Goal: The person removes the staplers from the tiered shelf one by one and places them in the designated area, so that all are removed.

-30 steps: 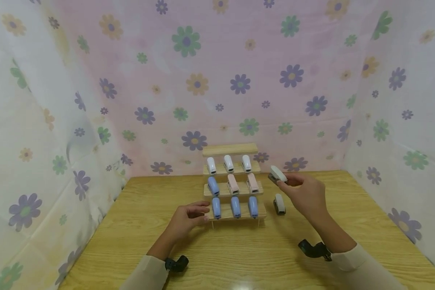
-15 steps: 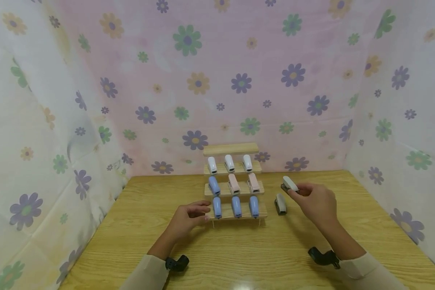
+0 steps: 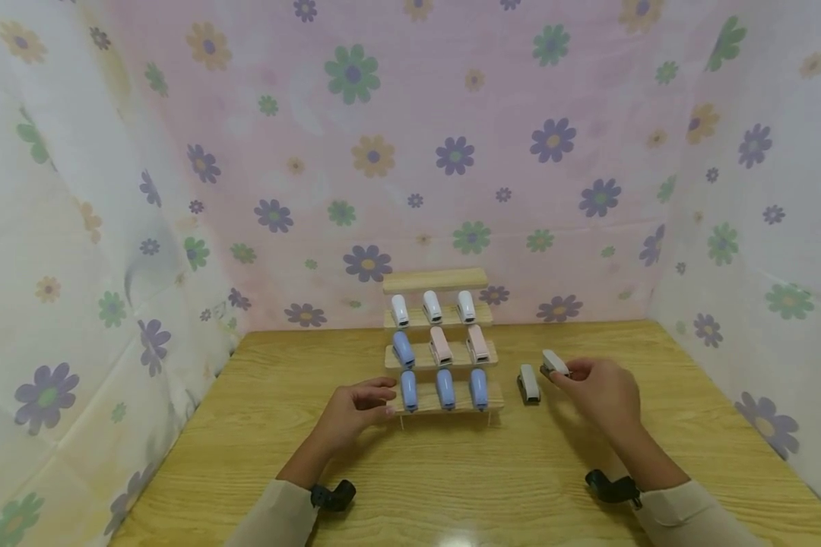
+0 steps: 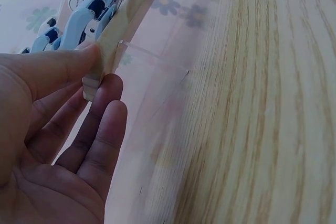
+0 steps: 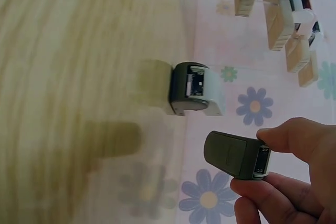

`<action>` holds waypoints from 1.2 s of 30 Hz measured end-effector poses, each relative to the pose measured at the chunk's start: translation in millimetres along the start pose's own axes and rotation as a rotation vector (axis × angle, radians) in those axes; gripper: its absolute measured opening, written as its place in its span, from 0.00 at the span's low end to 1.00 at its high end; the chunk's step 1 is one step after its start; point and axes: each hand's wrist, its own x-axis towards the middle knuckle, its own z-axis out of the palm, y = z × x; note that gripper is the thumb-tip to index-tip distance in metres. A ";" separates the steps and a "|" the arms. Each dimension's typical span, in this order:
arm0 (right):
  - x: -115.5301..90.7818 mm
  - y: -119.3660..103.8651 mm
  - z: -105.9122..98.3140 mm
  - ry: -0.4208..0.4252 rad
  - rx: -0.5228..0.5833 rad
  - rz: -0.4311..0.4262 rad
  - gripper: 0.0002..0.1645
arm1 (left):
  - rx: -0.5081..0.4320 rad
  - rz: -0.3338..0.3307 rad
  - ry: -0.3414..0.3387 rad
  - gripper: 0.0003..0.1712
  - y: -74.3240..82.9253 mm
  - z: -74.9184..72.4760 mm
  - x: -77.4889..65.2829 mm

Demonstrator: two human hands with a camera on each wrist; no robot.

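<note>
White-topped, dark-green-based mini stapler point(image 5: 231, 155) in your right hand point(image 3: 603, 399), seemingly just off the yellowish wood-grain table point(image 3: 410, 471), right of the tiered pale-wood rack point(image 3: 434, 281).

Your right thumb and fingers pinch it at one end, spread no wider than its body; a second white-and-dark stapler point(image 3: 528, 385) stands near, apart. Your left hand point(image 3: 349, 416) pinches the left end of the rack's lowest shelf point(image 3: 427, 401). Handling, by judgement: light, stiff, probably smooth plastic, apt to twist; grip the base's sides, since squeezing top to base may work the spring. Writing: none readable; a round mark on a pale pink stapler point(image 4: 76, 1) is too small.
</note>
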 end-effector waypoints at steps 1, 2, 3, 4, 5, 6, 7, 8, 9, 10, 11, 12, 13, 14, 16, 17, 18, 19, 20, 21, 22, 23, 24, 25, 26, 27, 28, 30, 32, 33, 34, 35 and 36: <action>0.0 1.5 1.6 -0.006 -0.009 0.001 0.28 | 0.002 0.005 -0.001 0.15 -0.1 0.0 0.1; -0.1 2.8 3.0 -0.013 -0.017 0.004 0.28 | 0.002 0.009 -0.002 0.15 -0.4 0.1 0.4; -0.1 3.9 4.3 -0.022 -0.024 0.009 0.28 | 0.004 0.013 -0.004 0.15 -0.6 0.2 0.6; -0.2 5.0 5.5 -0.031 -0.029 0.016 0.27 | 0.007 0.016 -0.004 0.15 -1.3 0.1 0.8; -0.4 5.8 6.4 -0.038 -0.033 0.021 0.27 | 0.012 0.018 -0.004 0.15 -1.9 0.3 1.1; -0.5 6.6 7.2 -0.045 -0.037 0.028 0.27 | 0.014 0.019 -0.004 0.15 -2.5 0.3 1.2; -0.6 7.4 7.9 -0.050 -0.038 0.033 0.27 | 0.018 0.020 -0.003 0.15 -2.8 0.4 1.3; -0.7 8.1 8.6 -0.054 -0.041 0.036 0.27 | 0.019 0.023 -0.004 0.15 -3.0 0.6 1.5; -1.1 8.4 9.0 -0.056 -0.042 0.037 0.27 | 0.019 0.026 -0.004 0.15 -3.2 0.6 1.7; -1.7 8.4 9.1 -0.059 -0.041 0.039 0.27 | 0.019 0.029 -0.005 0.15 -3.2 0.7 1.8; -2.5 8.3 9.1 -0.064 -0.036 0.038 0.27 | 0.023 0.032 -0.005 0.15 -3.3 0.7 1.8; -3.2 8.1 8.9 -0.069 -0.031 0.041 0.27 | 0.023 0.033 -0.006 0.15 -3.3 0.6 1.7; -3.9 7.8 8.7 -0.075 -0.024 0.045 0.28 | 0.024 0.037 -0.007 0.15 -3.2 0.5 1.7; -4.5 7.5 8.4 -0.082 -0.019 0.048 0.28 | 0.022 0.041 -0.009 0.16 -3.4 0.2 1.6; -5.6 6.4 7.0 -0.097 -0.009 0.053 0.28 | 0.022 0.042 -0.013 0.16 -3.8 -0.3 1.7; -5.9 6.1 6.5 -0.106 -0.004 0.056 0.28 | 0.022 0.041 -0.015 0.16 -4.0 -0.6 1.6; -5.8 5.9 6.0 -0.113 -0.006 0.061 0.28 | 0.018 0.040 -0.017 0.16 -4.0 -0.8 1.8; -5.6 6.1 5.8 -0.121 -0.007 0.063 0.27 | 0.014 0.043 -0.019 0.17 -4.2 -1.1 1.9; -5.5 6.3 5.8 -0.129 -0.008 0.066 0.27 | 0.011 0.041 -0.020 0.17 -4.4 -1.4 2.0; -5.5 6.6 5.7 -0.136 -0.010 0.070 0.27 | 0.011 0.039 -0.020 0.17 -4.6 -1.7 2.1; -5.3 7.2 5.7 -0.144 -0.010 0.074 0.27 | 0.010 0.039 -0.021 0.17 -4.8 -1.9 2.1; -5.2 7.8 5.8 -0.151 -0.012 0.077 0.27 | 0.006 0.038 -0.022 0.17 -5.0 -2.1 2.1; -5.1 8.1 5.4 -0.160 -0.015 0.084 0.28 | 0.004 0.041 -0.023 0.17 -5.3 -2.1 2.1; -5.2 8.2 4.8 -0.170 -0.018 0.090 0.29 | 0.002 0.042 -0.023 0.17 -5.4 -2.1 1.9; -5.1 8.2 4.0 -0.180 -0.021 0.098 0.29 | 0.005 0.040 -0.022 0.17 -5.2 -2.0 1.7; -5.1 7.9 2.8 -0.191 -0.024 0.104 0.30 | 0.010 0.044 -0.022 0.17 -5.1 -2.0 1.5; -5.0 7.6 1.8 -0.203 -0.026 0.111 0.30 | 0.015 0.050 -0.022 0.17 -4.9 -1.8 1.4; -5.2 6.6 -0.3 -0.225 -0.032 0.124 0.30 | 0.021 0.057 -0.021 0.17 -4.0 -1.5 0.8; -5.3 6.4 -1.2 -0.239 -0.034 0.130 0.29 | 0.033 0.060 -0.018 0.16 -3.6 -1.5 0.3; -5.4 6.5 -1.6 -0.243 -0.035 0.130 0.30 | 0.034 0.059 -0.018 0.16 -3.3 -1.5 0.1; -5.3 6.9 -1.4 -0.246 -0.036 0.129 0.29 | 0.033 0.055 -0.018 0.16 -3.1 -1.4 -0.2; -5.4 7.3 -1.6 -0.247 -0.037 0.129 0.29 | 0.031 0.052 -0.018 0.16 -2.8 -1.4 -0.5; -5.3 7.8 -1.6 -0.249 -0.039 0.129 0.29 | 0.035 0.047 -0.017 0.16 -2.3 -1.2 -0.7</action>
